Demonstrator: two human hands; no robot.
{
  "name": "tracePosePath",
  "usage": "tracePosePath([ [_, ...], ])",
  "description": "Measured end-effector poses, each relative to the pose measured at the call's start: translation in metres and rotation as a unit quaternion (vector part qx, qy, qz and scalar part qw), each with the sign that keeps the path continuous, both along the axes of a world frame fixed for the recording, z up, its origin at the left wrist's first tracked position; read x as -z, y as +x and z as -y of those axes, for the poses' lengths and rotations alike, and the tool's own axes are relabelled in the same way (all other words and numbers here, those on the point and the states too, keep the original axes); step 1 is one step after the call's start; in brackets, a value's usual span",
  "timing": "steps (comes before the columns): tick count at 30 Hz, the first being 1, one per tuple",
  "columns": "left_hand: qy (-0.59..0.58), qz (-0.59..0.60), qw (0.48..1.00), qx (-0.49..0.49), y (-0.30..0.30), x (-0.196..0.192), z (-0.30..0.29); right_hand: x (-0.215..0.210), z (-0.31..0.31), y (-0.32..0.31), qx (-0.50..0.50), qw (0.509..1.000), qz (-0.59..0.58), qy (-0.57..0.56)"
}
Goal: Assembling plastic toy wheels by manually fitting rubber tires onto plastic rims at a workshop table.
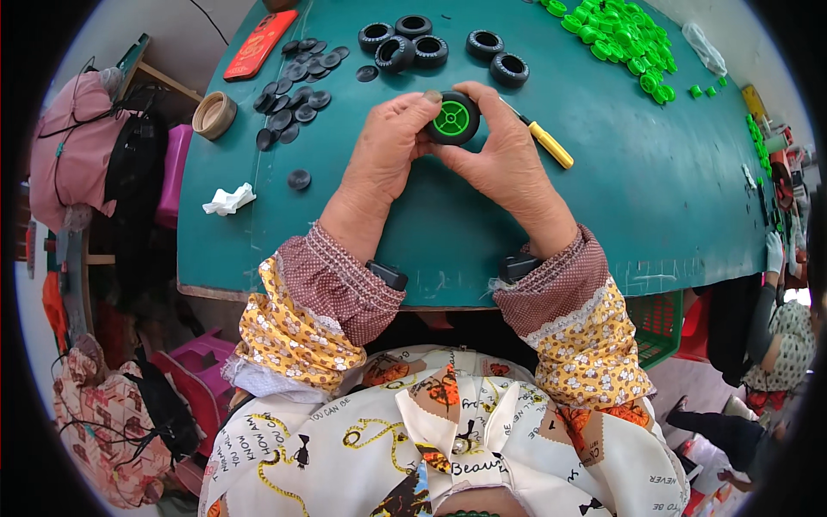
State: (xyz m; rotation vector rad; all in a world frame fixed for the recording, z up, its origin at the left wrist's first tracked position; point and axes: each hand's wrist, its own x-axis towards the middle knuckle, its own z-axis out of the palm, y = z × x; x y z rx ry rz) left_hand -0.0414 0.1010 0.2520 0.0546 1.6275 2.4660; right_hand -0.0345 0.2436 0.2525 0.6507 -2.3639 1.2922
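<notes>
Between my two hands, just above the green tabletop (637, 198), is a toy wheel (453, 119), a black tyre with a bright green spoked hub in it. My left hand (392, 142) grips its left side, thumb on the upper rim. On the right side my right hand (500, 142) curls round it, fingers over the far edge and thumb below. A yellow-handled screwdriver (551, 145) lies beside my right hand, its shaft partly behind the fingers. Beyond my hands sit several loose black tyres (413, 43), and left of them many flat black discs (297, 73).
A heap of green hubs (616, 34) covers the far right, near a clear plastic bag (705, 49). At the left stand a brown tape roll (214, 115), a red packet (261, 43) and a crumpled tissue (229, 200). Another person (780, 332) sits at the right edge.
</notes>
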Motion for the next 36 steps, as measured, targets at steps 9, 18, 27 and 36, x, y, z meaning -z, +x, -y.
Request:
tracePosePath([
  [9, 0.044, 0.017, 0.998, 0.03, 0.0, 0.002, -0.003, -0.003, 0.0, 0.0, -0.024, 0.999, 0.033, -0.012],
  [18, 0.036, -0.018, 0.999, 0.009, -0.001, 0.004, -0.004, -0.009, 0.0, 0.005, -0.028, 0.997, 0.069, -0.025],
  [27, -0.045, 0.015, 0.993, 0.111, -0.005, 0.02, 0.023, -0.021, -0.062, 0.117, 0.012, 0.995, 0.072, -0.072],
  [36, -0.096, -0.031, 0.984, 0.147, -0.006, 0.008, -0.008, 0.017, -0.181, 0.288, 0.338, 0.906, 0.248, -0.053],
])
